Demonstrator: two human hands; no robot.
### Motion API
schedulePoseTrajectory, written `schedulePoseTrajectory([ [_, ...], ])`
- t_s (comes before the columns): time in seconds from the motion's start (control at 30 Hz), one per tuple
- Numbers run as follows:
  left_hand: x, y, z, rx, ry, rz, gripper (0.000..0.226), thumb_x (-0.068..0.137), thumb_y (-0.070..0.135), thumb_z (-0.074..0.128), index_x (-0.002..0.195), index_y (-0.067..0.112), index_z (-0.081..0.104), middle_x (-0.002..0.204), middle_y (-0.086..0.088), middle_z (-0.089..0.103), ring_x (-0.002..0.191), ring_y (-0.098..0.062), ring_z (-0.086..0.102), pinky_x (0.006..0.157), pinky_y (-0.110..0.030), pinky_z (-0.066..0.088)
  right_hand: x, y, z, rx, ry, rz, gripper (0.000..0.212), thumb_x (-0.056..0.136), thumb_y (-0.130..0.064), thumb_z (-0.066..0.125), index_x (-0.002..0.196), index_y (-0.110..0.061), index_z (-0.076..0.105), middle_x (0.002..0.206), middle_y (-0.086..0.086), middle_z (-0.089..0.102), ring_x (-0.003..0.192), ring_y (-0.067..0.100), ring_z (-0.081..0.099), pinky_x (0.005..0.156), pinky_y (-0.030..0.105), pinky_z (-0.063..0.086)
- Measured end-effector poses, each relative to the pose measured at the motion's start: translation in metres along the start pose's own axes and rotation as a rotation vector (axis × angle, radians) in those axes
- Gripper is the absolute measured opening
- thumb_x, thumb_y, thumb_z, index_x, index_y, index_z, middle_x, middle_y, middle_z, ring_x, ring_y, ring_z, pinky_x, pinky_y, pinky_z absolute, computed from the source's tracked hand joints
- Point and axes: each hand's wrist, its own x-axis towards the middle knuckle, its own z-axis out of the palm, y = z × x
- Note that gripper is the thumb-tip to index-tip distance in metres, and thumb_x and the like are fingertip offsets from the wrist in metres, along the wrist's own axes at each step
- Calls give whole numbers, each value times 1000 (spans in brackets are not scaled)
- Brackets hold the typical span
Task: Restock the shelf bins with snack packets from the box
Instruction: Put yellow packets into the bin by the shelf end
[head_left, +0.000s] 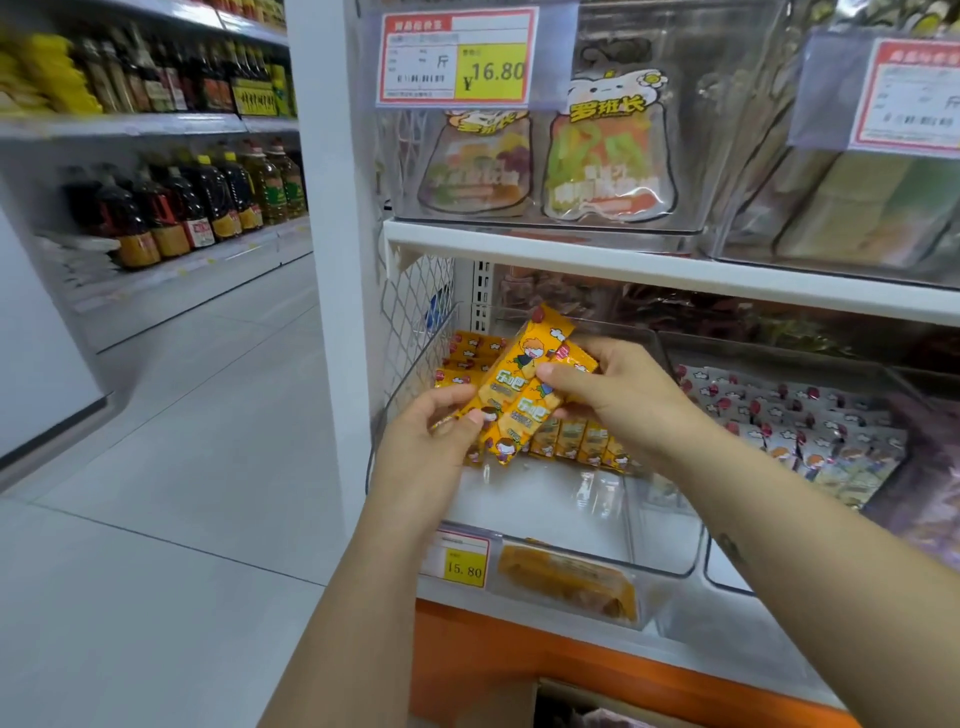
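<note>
Above bin (665, 519), fingers (566, 376) apparently around packets (522, 364).

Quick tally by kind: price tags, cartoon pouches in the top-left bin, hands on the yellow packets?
Price tags: 3
Cartoon pouches: 2
Hands gripping the yellow packets: 2, left hand and right hand
Total: 7

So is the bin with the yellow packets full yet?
Not full. The bin holds yellow packets at the back only; its front floor shows bare.

Yellow snack packets (524, 384) above clear bin (665, 551)
</note>
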Motion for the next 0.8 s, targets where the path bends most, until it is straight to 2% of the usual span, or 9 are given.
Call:
schedulePoseTrajectory([
  [0.07,-1,2,-6,138,10,64,22,92,13,60,100,33,61,104,13,63,93,3,60,80,-11,46,11,13,1,-293,71,-41,21,88,-21,66,106,-10,65,99,7,70,91,22,67,85,38,55],
  [0.13,-2,6,-9,207,24,112,22,94,15,58,104,34,59,105,19,59,96,7,56,73,-2,42,23,31,7,-582,59,-19,38,88,-23,65,122,-6,59,120,12,63,112,28,59,94,35,45],
  [0.2,-3,9,-11,229,23,142,21,94,15,56,105,33,59,107,19,59,95,9,55,74,-1,42,32,46,17,-735,1,33,45,91,-22,62,131,-6,51,132,12,55,121,28,51,93,28,40],
  [0.3,-4,8,-12,278,20,165,20,95,18,56,108,32,59,107,19,60,100,6,55,84,-6,41,42,57,30,-762,-24,86,46,93,-21,59,135,-7,47,133,13,54,121,28,50,89,27,39],
  [0.43,-1,-1,-15,344,24,159,23,95,19,55,116,26,61,110,17,61,95,10,55,73,4,39,54,61,35,-789,8,71,37,94,-21,58,128,-9,52,125,11,60,113,28,55,85,29,41],
  [0.5,1,-4,-14,370,27,159,24,95,18,56,117,26,60,112,15,60,91,12,53,71,7,37,53,63,38,-785,47,34,43,92,-20,61,132,-11,50,127,9,58,110,26,57,84,27,42],
  [0.63,5,-8,-11,441,24,153,25,95,19,55,119,27,59,113,15,59,84,10,53,68,6,36,48,65,39,-766,192,-54,52,85,-16,69,133,-14,49,134,10,45,114,25,52,86,22,40],
  [0.8,6,-10,-11,450,10,147,25,95,18,56,119,27,59,112,14,60,84,10,53,66,5,38,49,66,38,-732,234,-62,45,84,-11,69,126,-12,53,131,10,49,114,25,53,90,26,42],
])
